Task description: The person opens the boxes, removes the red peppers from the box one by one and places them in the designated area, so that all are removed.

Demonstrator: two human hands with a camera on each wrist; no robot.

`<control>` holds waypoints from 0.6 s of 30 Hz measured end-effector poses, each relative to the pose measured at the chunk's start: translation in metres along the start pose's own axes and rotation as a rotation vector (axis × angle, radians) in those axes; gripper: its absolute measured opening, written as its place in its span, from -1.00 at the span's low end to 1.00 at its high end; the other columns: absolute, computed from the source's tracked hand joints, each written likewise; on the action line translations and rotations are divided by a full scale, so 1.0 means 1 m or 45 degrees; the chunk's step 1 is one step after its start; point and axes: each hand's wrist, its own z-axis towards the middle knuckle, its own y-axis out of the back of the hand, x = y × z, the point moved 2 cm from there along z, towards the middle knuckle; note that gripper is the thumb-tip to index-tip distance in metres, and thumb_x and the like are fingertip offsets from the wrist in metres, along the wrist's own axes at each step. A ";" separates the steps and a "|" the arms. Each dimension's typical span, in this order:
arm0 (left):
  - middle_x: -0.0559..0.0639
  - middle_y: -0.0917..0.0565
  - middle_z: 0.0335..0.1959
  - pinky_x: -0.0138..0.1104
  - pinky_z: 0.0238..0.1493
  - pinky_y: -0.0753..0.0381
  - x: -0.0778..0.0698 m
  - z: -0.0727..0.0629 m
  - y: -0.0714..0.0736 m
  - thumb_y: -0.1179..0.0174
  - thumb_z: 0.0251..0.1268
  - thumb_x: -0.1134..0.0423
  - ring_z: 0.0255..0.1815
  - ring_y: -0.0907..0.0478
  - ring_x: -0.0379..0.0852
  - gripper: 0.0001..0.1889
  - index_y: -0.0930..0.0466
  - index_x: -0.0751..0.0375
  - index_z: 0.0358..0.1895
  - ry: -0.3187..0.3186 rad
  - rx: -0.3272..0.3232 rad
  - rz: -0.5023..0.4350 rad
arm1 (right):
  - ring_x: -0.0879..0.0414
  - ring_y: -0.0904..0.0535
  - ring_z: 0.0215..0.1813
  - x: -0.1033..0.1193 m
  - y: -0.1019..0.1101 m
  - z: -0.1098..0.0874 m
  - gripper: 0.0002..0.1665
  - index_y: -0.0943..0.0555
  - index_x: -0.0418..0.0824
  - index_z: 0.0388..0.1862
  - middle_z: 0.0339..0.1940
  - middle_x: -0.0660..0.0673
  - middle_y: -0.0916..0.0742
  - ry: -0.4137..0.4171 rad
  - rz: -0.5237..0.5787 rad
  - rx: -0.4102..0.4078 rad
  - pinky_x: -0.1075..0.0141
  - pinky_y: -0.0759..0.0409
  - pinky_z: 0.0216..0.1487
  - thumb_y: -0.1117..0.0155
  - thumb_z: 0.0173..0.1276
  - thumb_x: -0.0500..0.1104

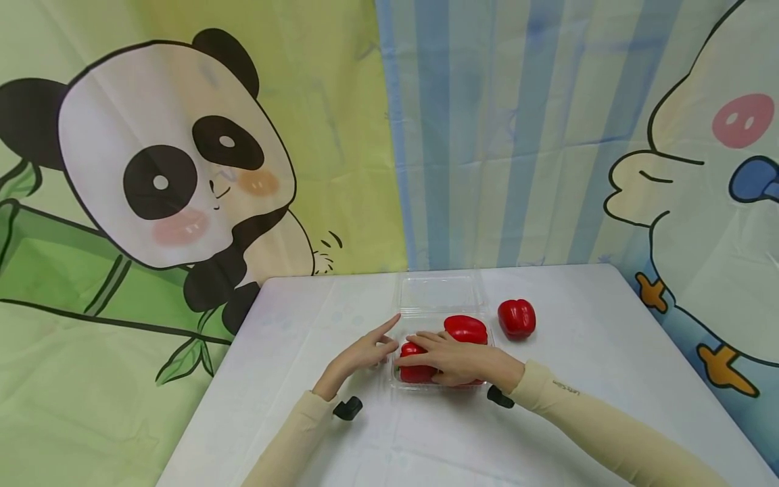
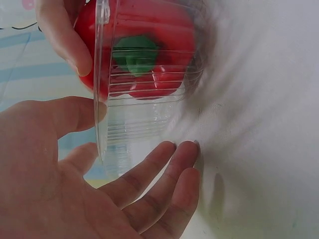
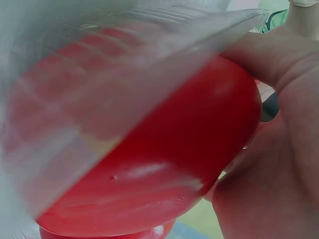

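Head view: at front left inside a clear plastic container (image 2: 134, 119), a red bell pepper (image 1: 416, 374), its green stem (image 2: 137, 55) visible through the wall in the left wrist view. Farther back and to the right, inside too, a second pepper (image 1: 465, 328). Right hand (image 1: 459, 360) laid across the contents, fingers spread and fairly straight, touching the front left pepper; a sliver of more red (image 1: 476, 383) beneath. Left hand (image 1: 367, 350) just beside the left rim, index finger straight, others loosely bent, one fingertip at the rim. Lid (image 1: 441, 294) folded back on the far side. Right of the container, on the white desk (image 1: 316, 325), another pepper (image 1: 517, 319). Beyond, a backdrop with a panda (image 1: 176, 115) and blue stripes (image 1: 433, 135).
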 end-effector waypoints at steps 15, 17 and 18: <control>0.21 -0.59 0.17 -0.24 -0.34 -0.51 0.001 0.000 0.000 -0.05 0.54 0.04 -0.29 -0.56 -0.01 -0.31 0.02 -0.31 0.62 -0.008 0.002 -0.001 | -0.03 -0.28 0.49 0.000 -0.002 -0.001 0.00 -0.24 0.37 0.53 0.46 -0.08 -0.43 0.038 -0.024 -0.072 -0.10 -0.45 0.36 -0.50 0.21 -0.13; 0.20 -0.59 0.16 -0.24 -0.35 -0.50 0.001 0.000 0.000 -0.05 0.54 0.04 -0.30 -0.55 -0.01 -0.31 0.02 -0.31 0.62 -0.010 0.002 -0.002 | -0.02 -0.29 0.49 0.000 -0.002 0.000 -0.01 -0.24 0.38 0.53 0.46 -0.07 -0.42 0.033 -0.028 -0.072 -0.09 -0.45 0.36 -0.49 0.22 -0.13; 0.20 -0.60 0.15 -0.24 -0.35 -0.50 0.001 0.000 0.000 -0.05 0.54 0.04 -0.30 -0.55 -0.02 -0.31 0.02 -0.31 0.62 -0.011 0.000 -0.001 | -0.01 -0.29 0.49 0.000 -0.003 0.000 -0.01 -0.23 0.38 0.54 0.47 -0.07 -0.42 0.031 -0.029 -0.070 -0.09 -0.45 0.37 -0.49 0.23 -0.13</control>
